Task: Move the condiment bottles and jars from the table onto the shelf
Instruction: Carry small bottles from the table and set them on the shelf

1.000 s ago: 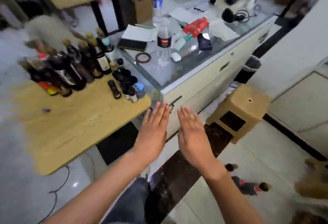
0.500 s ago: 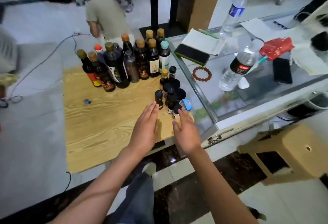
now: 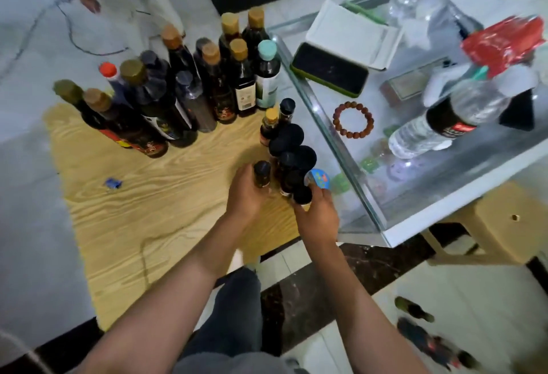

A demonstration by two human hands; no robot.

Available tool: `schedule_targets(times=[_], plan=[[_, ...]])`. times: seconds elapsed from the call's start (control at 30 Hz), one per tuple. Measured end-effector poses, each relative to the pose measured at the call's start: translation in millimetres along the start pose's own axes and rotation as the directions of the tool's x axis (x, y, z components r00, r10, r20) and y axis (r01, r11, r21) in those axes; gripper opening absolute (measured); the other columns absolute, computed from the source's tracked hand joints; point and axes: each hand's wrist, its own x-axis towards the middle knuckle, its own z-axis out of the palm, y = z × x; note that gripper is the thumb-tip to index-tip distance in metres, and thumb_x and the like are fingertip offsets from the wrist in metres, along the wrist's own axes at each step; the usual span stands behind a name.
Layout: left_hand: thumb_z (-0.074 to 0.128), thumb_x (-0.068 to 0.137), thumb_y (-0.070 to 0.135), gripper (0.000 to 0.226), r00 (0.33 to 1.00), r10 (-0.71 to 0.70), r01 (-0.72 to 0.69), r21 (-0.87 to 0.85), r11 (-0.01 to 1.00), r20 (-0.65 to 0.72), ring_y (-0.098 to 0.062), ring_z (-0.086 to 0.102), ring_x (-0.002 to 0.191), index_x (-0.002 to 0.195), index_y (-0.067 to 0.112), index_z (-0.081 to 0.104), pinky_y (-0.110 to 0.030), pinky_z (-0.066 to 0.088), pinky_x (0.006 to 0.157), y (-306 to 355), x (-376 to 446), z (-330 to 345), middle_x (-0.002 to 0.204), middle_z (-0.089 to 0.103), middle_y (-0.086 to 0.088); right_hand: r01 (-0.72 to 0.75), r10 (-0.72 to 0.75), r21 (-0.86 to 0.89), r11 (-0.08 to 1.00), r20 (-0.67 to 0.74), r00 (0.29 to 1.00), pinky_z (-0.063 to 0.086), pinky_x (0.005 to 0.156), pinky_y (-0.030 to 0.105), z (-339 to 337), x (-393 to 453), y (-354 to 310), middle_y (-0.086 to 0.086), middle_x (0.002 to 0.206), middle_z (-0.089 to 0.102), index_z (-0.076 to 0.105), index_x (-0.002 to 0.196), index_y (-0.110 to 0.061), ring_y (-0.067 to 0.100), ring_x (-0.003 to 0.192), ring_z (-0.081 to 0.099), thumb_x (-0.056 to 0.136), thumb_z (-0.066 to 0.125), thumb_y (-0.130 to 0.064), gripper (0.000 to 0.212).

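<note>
Wooden table (image 3: 133, 225) fills left half of view; glass counter (image 3: 341, 148) abuts it at 3 o'clock.

Left hand (image 3: 246, 195) at table's near right corner, fingers curled round a small dark jar (image 3: 262, 174) with black cap; jar upright, standing apart from the cluster, at its 9 o'clock.

Right hand (image 3: 318, 213) just beside, at 3 o'clock of the left. Fingers curled round the nearest black-capped jar (image 3: 302, 195) at the cluster's 6 o'clock end. Fingertips touch or nearly touch the blue-lidded jar (image 3: 318, 178); cannot tell which.

Small-jar cluster (image 3: 292, 148) runs along the table's right edge, from the hands toward 12 o'clock: black round lids packed touching, a tan-capped small bottle (image 3: 270, 124) and a black-capped one (image 3: 286, 111) at the far end.

Tall bottles (image 3: 178, 89) stand in a packed group at 11 o'clock of the hands, along the table's far edge: dark glass, tan, olive, red and one teal cap (image 3: 267, 50).

Small blue scrap (image 3: 112, 183) on the table at 9 o'clock of the hands.

On the counter: bead bracelet (image 3: 353, 120), dark phone (image 3: 329, 69), notepad (image 3: 350, 34), two water bottles, one (image 3: 447, 115) with dark label. Tan stool (image 3: 504, 225) under the counter at 4 o'clock.
</note>
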Motion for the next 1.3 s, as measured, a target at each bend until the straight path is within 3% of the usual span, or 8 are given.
schedule_targets(times=[0.23,0.37,0.5,0.57,0.67,0.87,1.07,1.3], plan=[[0.070,0.086,0.012,0.037,0.998,0.013,-0.017,-0.063,0.998,-0.059,-0.027,0.058,0.110,0.120,0.004,0.057,-0.039,0.045,0.094,-4,-2,14,0.118,0.063,-0.013,0.012,-0.013,0.035,0.999,0.032,0.999,0.049,0.081,0.036,-2,-1,6,0.008,0.130,0.057,0.050,0.140,-0.020,0.030,0.108,0.061,0.087,0.070,-0.028,0.057],[0.075,0.084,0.017,0.030,0.991,0.123,-0.126,-0.065,0.990,-0.046,-0.011,0.061,0.093,0.108,0.008,0.060,-0.013,0.042,0.081,-18,-18,9,0.102,0.067,-0.006,-0.018,0.004,0.227,0.974,0.060,0.998,0.049,0.084,0.031,-4,-13,15,0.004,0.120,0.067,0.058,0.131,-0.019,0.022,0.108,0.063,0.082,0.075,-0.020,0.052],[0.076,0.082,0.013,0.028,0.984,0.172,-0.159,-0.201,0.967,0.050,-0.025,0.065,0.093,0.107,0.013,0.064,-0.042,0.052,0.086,-22,-45,8,0.098,0.069,-0.007,-0.002,-0.023,0.283,0.959,0.087,0.996,0.051,0.084,0.032,-12,-31,29,0.002,0.113,0.070,0.064,0.120,-0.017,0.020,0.105,0.063,0.080,0.076,-0.019,0.042],[0.078,0.080,0.020,0.029,0.983,0.158,-0.135,-0.214,0.968,0.093,-0.010,0.065,0.088,0.098,0.037,0.064,-0.032,0.052,0.080,-18,-62,9,0.092,0.069,0.007,0.012,-0.044,0.339,0.941,0.087,0.995,0.052,0.084,0.035,-19,-43,37,0.001,0.109,0.070,0.066,0.115,-0.017,0.020,0.101,0.064,0.079,0.077,-0.018,0.038],[0.078,0.075,0.035,0.019,0.966,0.233,-0.219,-0.118,0.968,0.112,0.005,0.054,0.069,0.086,0.037,0.062,-0.016,0.041,0.065,-8,-88,14,0.076,0.061,0.013,0.037,-0.064,0.410,0.911,0.053,0.997,0.051,0.084,0.032,-36,-71,56,0.002,0.110,0.069,0.067,0.114,-0.015,0.019,0.101,0.064,0.076,0.077,-0.012,0.039],[0.080,0.075,0.033,0.031,0.851,0.483,-0.479,-0.071,0.875,0.205,-0.002,0.053,0.080,0.103,0.023,0.070,-0.011,0.039,0.071,45,-161,37,0.087,0.061,0.010,0.006,0.012,0.666,0.746,-0.022,1.000,0.056,0.081,0.028,-90,-148,106,0.000,0.104,0.071,0.069,0.112,-0.014,0.012,0.097,0.066,0.076,0.078,-0.004,0.038],[0.083,0.073,0.027,0.026,0.772,0.498,-0.419,-0.273,0.866,0.395,-0.001,0.063,0.075,0.095,0.027,0.069,-0.018,0.048,0.070,118,-252,82,0.086,0.072,0.006,-0.022,0.242,0.821,0.571,-0.142,0.960,0.058,0.084,0.032,-163,-230,180,0.008,0.104,0.072,0.057,0.110,-0.015,0.017,0.093,0.068,0.074,0.081,-0.001,0.046],[0.084,0.070,0.035,0.022,0.503,0.675,-0.576,-0.373,0.728,0.540,0.007,0.066,0.077,0.087,0.035,0.070,-0.008,0.049,0.065,201,-379,161,0.084,0.072,0.024,0.137,0.403,0.809,0.571,-0.422,0.812,0.058,0.082,0.027,-239,-358,281,0.000,0.100,0.074,0.063,0.111,-0.013,0.007,0.092,0.069,0.079,0.081,-0.011,0.037]])
